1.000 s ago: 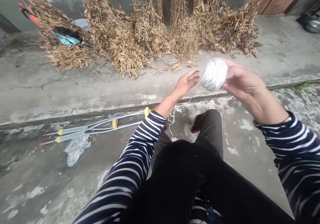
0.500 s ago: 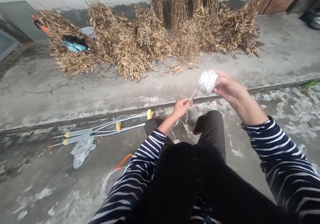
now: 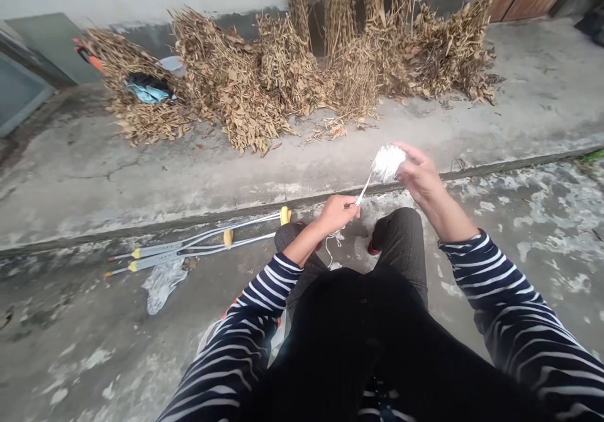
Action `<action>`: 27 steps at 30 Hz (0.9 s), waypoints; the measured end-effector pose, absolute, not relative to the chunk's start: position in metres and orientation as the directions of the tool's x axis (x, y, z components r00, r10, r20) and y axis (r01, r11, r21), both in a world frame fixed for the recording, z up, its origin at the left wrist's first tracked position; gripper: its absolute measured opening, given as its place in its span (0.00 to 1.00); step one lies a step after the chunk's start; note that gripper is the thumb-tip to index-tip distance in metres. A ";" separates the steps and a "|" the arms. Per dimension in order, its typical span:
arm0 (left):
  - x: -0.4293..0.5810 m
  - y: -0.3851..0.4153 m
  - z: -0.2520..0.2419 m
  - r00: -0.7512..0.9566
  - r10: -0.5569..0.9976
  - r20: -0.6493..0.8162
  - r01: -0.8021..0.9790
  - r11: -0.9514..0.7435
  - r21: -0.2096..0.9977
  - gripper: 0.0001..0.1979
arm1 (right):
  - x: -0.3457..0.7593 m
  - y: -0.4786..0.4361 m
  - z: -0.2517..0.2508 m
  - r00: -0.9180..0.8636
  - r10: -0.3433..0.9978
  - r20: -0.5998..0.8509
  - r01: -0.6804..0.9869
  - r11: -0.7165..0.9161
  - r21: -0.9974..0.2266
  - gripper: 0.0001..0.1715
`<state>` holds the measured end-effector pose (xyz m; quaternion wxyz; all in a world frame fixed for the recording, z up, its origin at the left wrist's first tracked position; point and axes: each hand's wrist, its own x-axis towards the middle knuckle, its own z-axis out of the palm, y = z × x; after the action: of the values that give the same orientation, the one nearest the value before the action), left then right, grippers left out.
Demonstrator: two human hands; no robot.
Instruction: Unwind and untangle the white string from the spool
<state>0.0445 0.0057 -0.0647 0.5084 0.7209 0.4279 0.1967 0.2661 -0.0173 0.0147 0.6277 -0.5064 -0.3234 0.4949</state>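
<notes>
My right hand [image 3: 419, 173] grips a white ball of string [image 3: 387, 163] at its right end, the fingers curled round it. A taut length of string [image 3: 363, 190] runs from the ball down to my left hand [image 3: 338, 213], which pinches it between thumb and fingers. Below the left hand, a loose tail of string [image 3: 333, 241] dangles in curls between my knees toward the ground. The ball is slightly blurred, and its right end is hidden by the right hand.
Bundles of dried plants [image 3: 250, 88] lie along the raised concrete ledge [image 3: 198, 177] by the wall. A pair of crutches [image 3: 207, 241] rests on the ground to the left, beside a clear plastic bag [image 3: 163, 283]. A blue and black cloth [image 3: 150, 88] lies among the plants.
The right hand has moved slightly down and left with the ball, which now looks more blurred. My left hand has shifted a little down and left, still pinching the string.
</notes>
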 end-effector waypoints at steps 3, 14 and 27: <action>0.050 0.020 -0.085 0.488 0.848 -0.207 0.416 -0.017 0.909 0.13 | 0.267 -0.025 0.025 0.170 0.981 -0.088 -0.357 -0.022 -0.934 0.29; 0.055 0.060 -0.092 0.275 0.958 -0.075 0.235 0.009 0.972 0.19 | 0.274 -0.035 0.056 0.198 0.978 -0.069 -0.206 -0.027 -0.978 0.28; 0.103 0.036 -0.073 0.295 0.929 0.223 -0.263 -0.146 0.954 0.15 | 0.257 -0.032 0.027 0.050 0.952 -0.303 -0.399 -0.259 -0.879 0.27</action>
<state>0.1031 0.0361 -0.0726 0.5809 0.5567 0.2993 0.5129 0.2566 -0.0319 0.0273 0.5379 -0.4855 -0.2845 0.6277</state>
